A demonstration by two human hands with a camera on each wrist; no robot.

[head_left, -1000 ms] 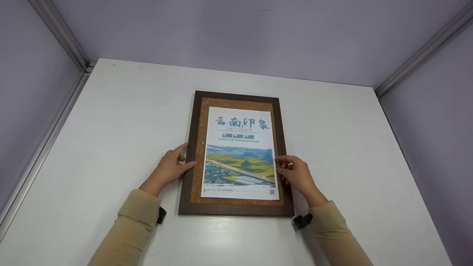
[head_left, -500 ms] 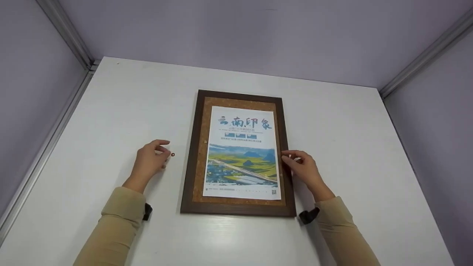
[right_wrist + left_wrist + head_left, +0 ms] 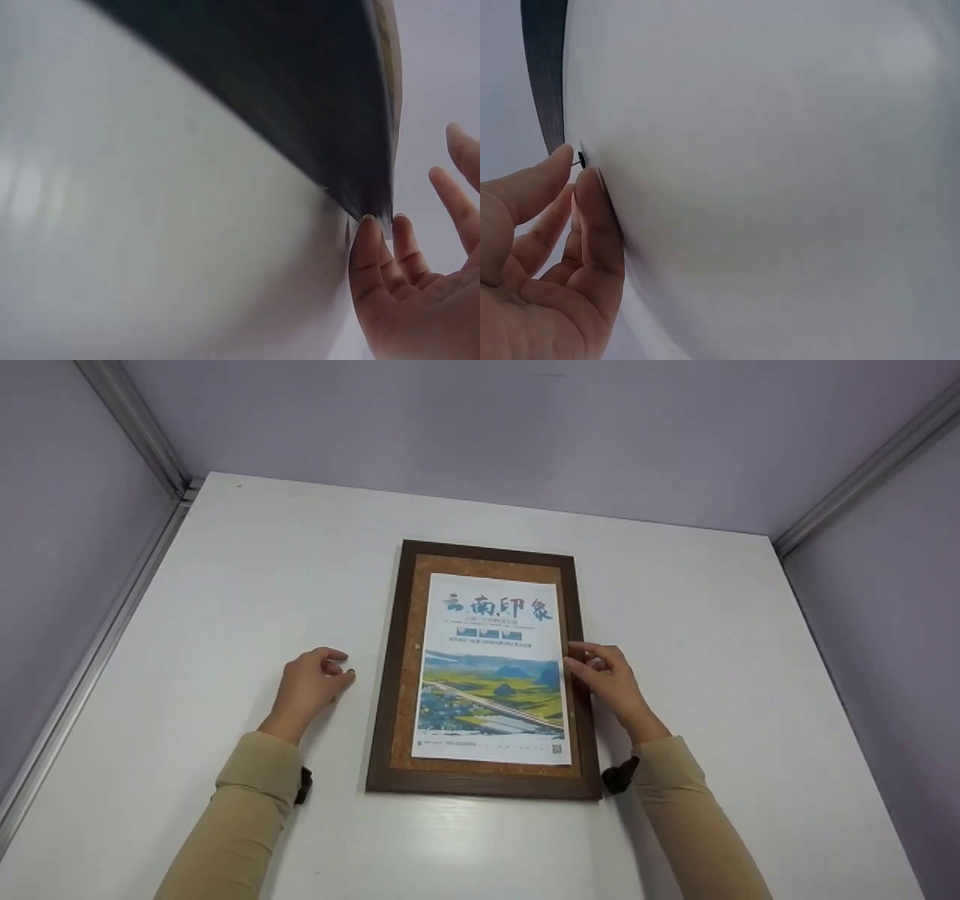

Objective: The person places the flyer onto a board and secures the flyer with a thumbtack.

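Left hand: the left hand (image 3: pixel 311 684) lay on the white table (image 3: pixel 225 585) left of centre in the head view, clear of the frame; thumb and forefinger were curled together and pinched a small dark pin (image 3: pixel 581 158), which shows only in the left wrist view, right at the tabletop.
Right hand: the right hand (image 3: pixel 607 679) sat right of centre, its fingers loosely bent and touching the right rail of the frame near mid-height; in the right wrist view the fingertips (image 3: pixel 367 225) pressed against the dark edge, with nothing gripped.
Frame: the brown wooden frame (image 3: pixel 405 660) lay flat in the middle of the table, long side running away from the person, with a cork board (image 3: pixel 417 607) inside it.
Poster: a printed poster (image 3: pixel 491 667) with a landscape photo and large characters lay on the cork, covering most of it.
Surroundings: lilac walls (image 3: pixel 480 427) closed in the table at the top and both sides of the head view, with metal corner strips (image 3: pixel 127 427) in the upper left and upper right.
Obstructions: beige sleeves (image 3: pixel 247 802) crossed the lower part of the head view; a black wrist mount (image 3: pixel 619 775) sat just beside the frame's lower right corner.
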